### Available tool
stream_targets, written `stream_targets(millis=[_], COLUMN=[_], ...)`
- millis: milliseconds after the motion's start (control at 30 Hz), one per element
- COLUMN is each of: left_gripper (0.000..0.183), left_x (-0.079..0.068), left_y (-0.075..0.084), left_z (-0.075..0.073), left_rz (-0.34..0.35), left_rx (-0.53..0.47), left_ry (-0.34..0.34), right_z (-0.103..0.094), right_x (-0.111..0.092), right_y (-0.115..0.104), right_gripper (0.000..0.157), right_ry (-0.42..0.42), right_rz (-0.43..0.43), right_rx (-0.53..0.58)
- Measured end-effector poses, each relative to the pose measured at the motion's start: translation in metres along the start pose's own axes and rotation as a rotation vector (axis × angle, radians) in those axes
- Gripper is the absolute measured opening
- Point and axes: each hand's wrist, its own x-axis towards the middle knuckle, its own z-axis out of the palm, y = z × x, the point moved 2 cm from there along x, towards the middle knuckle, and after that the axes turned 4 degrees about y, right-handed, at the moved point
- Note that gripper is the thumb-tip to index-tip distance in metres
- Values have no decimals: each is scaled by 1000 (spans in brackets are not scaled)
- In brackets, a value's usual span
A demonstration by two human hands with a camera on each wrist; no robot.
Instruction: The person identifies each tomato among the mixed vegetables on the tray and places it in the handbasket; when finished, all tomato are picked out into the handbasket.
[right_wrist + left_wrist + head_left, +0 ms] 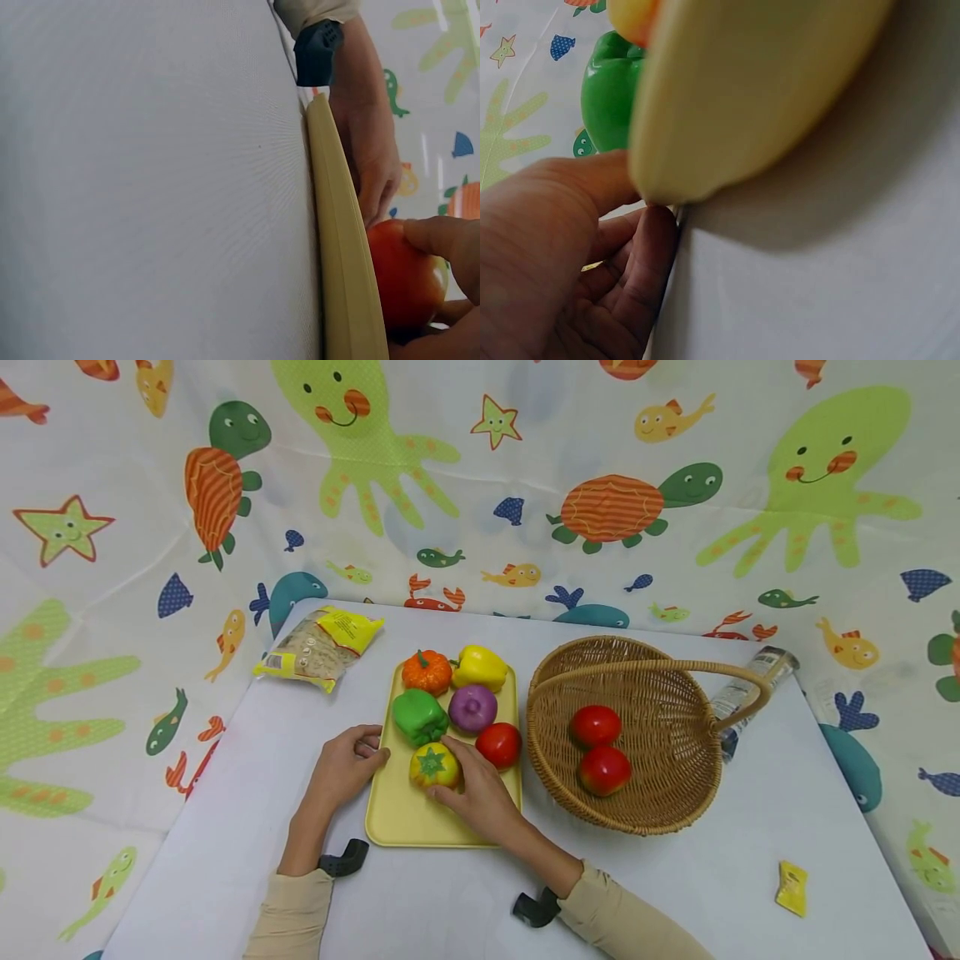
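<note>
On a yellow tray (405,827) lie a green bell pepper (420,717), an orange pumpkin (427,672), a yellow bell pepper (480,667), a purple onion (472,708) and a red tomato (498,745). My right hand (483,793) grips a round yellow-orange fruit (433,766) with a green star-shaped top, between thumb and fingers, at the tray's middle. In the right wrist view the side of this fruit (405,274) looks red-orange. My left hand (347,767) holds the tray's left edge; its thumb and fingers meet the rim (649,176) in the left wrist view.
Right of the tray stands a wicker basket (667,777) with a tall handle, holding two red fruits (600,752). Behind it lies a clear cylindrical container (738,697). A bagged dry food packet (318,647) lies at back left, a small yellow packet (792,888) at front right.
</note>
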Motion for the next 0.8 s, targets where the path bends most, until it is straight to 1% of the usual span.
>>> stream_targets(millis=[500,800], left_gripper=[44,43], left_x=[1,1], left_y=[-2,-2], left_z=[0,0], left_rz=[-4,7], left_rx=[7,3], left_ry=[-3,-2], right_z=[0,-7], right_x=[-4,-7], right_y=[0,-9], right_gripper=[73,72], right_ry=[24,13], right_rz=[-16,-18], right_rx=[-2,21])
